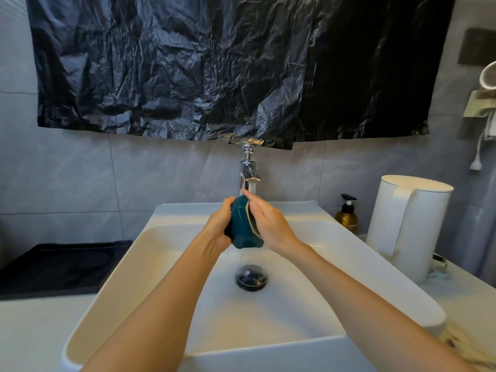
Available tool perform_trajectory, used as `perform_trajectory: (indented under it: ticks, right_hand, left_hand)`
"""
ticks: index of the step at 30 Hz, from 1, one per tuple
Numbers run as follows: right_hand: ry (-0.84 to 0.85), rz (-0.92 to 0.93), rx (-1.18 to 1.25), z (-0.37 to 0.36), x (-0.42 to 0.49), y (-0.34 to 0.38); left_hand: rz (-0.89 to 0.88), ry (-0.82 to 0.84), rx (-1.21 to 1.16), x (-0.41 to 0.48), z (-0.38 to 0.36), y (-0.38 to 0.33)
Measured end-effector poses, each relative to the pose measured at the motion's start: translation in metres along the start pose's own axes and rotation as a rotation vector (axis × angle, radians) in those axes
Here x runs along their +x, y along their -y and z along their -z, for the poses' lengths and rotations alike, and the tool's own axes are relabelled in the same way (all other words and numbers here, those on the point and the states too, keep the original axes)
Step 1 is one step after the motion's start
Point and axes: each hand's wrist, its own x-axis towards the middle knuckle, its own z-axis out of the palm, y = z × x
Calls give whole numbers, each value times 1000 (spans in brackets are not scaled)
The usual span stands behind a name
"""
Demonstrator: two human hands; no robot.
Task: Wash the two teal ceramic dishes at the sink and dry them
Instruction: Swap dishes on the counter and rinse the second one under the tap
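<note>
A teal ceramic dish [242,224] stands on edge under the chrome faucet [248,171], over the white sink [161,242]. My left hand [218,224] grips its outer side with the fingers curled over the top. My right hand [268,221] lies flat against the dish's inner face, fingers straight and pointing up towards the spout. Water runs from the faucet onto the dish and my right fingers. Only one teal dish is in view.
A black drain plug [251,276] sits in the basin. Right of the sink stand an amber pump bottle [347,214] and a white kettle [408,226]. A black tray [61,264] lies at the left. A yellowish cloth [461,342] lies at the front right.
</note>
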Motion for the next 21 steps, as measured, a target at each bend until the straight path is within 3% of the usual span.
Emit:
perform_trajectory:
  ticks: [6,10,16,21]
  right_hand:
    - [75,221,-237,1,-10,1]
    - [-18,7,-141,8,-2,-3]
    - [184,329,-432,16,-13,4]
    - [119,451,-441,15,-22,-6]
  left_hand:
    - [-9,-35,-9,7,5,0]
    - [0,13,52,2,-2,4]
    - [-20,-54,-19,0,-4,-2]
    - [1,-133,-61,8,-4,5]
